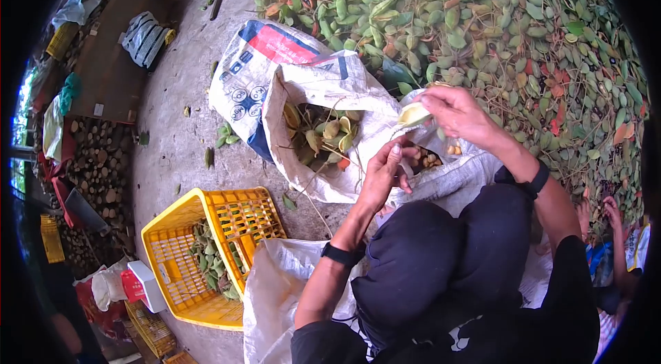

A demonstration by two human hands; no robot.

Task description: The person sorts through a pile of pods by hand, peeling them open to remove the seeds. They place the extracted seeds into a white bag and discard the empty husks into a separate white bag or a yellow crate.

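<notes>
My right hand (pixel 458 113) pinches a pale, opened pod piece (pixel 414 114) above a white woven sack. Lower and to the left, my left hand (pixel 387 173) is over the same sack's mouth, fingers curled, and whatever is between them is too small to make out. Tan nuts or seeds (pixel 429 159) lie in the sack opening beside my left fingers. Left of my hands, another white sack (pixel 306 182) stands open, holding split brownish pods (pixel 332 131) and thin stems.
A large heap of green pods (pixel 454 16) spreads across the top and right. At lower left, a yellow crate (pixel 186 200) holds green pods. Another person's hands (pixel 611 212) show at the far right. Stacked logs (pixel 103 164) line the left side.
</notes>
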